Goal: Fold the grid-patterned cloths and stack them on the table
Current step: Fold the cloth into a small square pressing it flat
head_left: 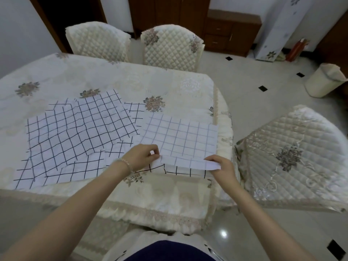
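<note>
Home dining room — covered table [113, 76], chairs [170, 48].

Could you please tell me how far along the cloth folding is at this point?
Early. No finished stack shows. Both hands, left hand and right hand, pinch the near edge of one grid cloth, starting its fold. The loose pile of grid cloths beside it lies unfolded on the table.

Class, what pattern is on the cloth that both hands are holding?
White with a thin grid of dark lines on the held cloth, seen in the head view.
</note>
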The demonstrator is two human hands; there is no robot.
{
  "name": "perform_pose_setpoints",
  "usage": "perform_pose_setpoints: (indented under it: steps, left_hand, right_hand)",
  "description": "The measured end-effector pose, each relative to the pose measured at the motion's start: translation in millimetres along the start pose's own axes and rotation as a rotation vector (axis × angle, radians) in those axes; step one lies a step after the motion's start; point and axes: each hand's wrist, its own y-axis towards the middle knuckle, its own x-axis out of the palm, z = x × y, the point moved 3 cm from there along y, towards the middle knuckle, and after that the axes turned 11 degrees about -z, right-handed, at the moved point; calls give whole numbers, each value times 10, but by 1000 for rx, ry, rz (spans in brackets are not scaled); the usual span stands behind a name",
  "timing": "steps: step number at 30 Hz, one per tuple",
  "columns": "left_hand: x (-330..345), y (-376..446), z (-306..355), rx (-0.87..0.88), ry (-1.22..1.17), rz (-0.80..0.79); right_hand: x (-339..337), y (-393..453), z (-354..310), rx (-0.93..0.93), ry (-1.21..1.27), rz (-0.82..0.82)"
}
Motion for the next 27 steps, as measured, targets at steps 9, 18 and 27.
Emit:
perform_pose_setpoints:
  steps: [9, 18, 27]
  left_hand:
    - [-467, 37, -251, -76, -322, -55]
    - [-300, 251, -925, -331, -948, 147]
    - [200, 696, -1075, -501, -837, 44]
  right_hand:
    - [-219, 243, -21, 79, 292, 108]
    - [-333, 611, 180, 219, 321, 237]
    - [-255, 1218, 513, 361, 122, 270]
